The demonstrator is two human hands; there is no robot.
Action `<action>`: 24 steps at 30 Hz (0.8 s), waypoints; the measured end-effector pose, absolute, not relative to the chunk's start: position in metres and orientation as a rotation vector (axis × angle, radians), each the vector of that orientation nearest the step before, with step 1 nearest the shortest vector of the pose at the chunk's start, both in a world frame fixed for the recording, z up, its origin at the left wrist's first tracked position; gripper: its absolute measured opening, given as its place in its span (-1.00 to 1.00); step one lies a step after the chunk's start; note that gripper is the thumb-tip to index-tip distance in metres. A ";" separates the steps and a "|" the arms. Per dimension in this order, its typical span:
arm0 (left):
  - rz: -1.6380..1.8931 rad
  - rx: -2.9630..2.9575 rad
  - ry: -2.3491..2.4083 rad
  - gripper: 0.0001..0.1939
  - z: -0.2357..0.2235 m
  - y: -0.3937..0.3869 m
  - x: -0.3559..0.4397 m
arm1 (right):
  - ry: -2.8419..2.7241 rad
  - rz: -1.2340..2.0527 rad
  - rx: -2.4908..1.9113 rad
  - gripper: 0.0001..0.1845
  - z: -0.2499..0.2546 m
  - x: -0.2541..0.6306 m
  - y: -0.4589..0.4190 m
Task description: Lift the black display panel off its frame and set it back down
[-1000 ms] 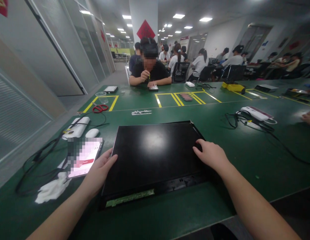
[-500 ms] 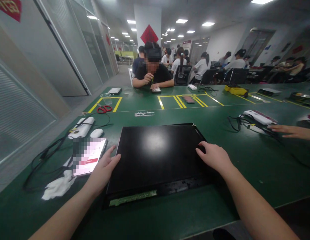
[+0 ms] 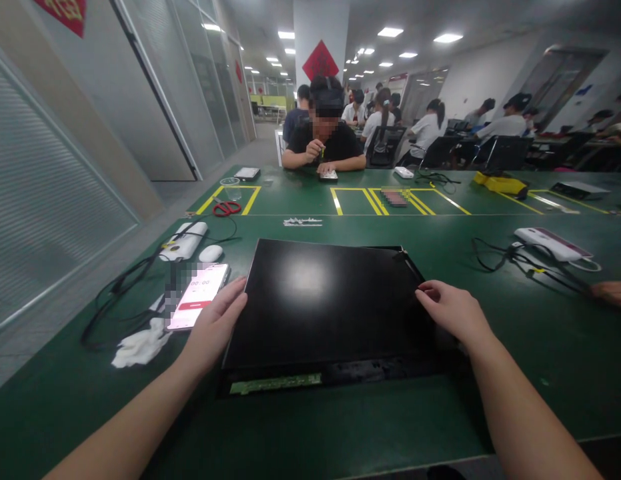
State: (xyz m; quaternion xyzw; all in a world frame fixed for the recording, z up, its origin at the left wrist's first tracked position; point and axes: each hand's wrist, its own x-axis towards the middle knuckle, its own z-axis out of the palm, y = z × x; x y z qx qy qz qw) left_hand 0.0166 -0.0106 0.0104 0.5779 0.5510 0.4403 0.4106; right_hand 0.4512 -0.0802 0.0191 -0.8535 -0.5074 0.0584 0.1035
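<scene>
A flat black screen panel (image 3: 320, 307) lies slightly askew over a black frame (image 3: 415, 263), which shows along the right and near sides. A green circuit strip (image 3: 275, 383) runs along the near left edge. My left hand (image 3: 217, 323) is closed on the panel's left edge, which looks a little raised. At the right edge, my right hand (image 3: 453, 310) has thumb and finger pinched on the panel; its other fingers are partly hidden.
Left of the panel are a phone (image 3: 197, 300), crumpled tissue (image 3: 140, 343), a white mouse-like object (image 3: 211, 253), a white power bank (image 3: 185, 241) with cables and red-handled scissors (image 3: 227, 209). Another white device (image 3: 553, 245) with cables lies right. A co-worker (image 3: 324, 137) sits opposite.
The view has shifted, moving the scene rightward. The panel's left side has lifted slightly and turned against the frame. My right thumb and finger have moved to its right edge. The other person's hand at right has drawn back.
</scene>
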 end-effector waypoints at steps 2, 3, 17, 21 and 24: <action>1.053 1.617 1.420 -0.47 0.009 -0.009 0.015 | -1.509 0.161 -2.543 -0.60 0.020 0.450 -0.080; 0.996 1.671 1.409 -0.45 0.008 -0.009 0.014 | -1.514 0.154 -2.559 -0.59 0.020 0.450 -0.080; 0.462 2.407 1.333 -0.41 -0.006 -0.020 0.028 | -1.557 0.086 -2.726 -0.43 0.016 0.458 -0.079; 0.369 2.495 1.433 -0.43 -0.006 -0.022 0.028 | -1.561 0.064 -2.689 -0.43 0.014 0.461 -0.078; 0.347 2.467 1.495 -0.42 -0.004 -0.023 0.028 | -1.505 0.097 -2.662 -0.46 0.015 0.465 -0.077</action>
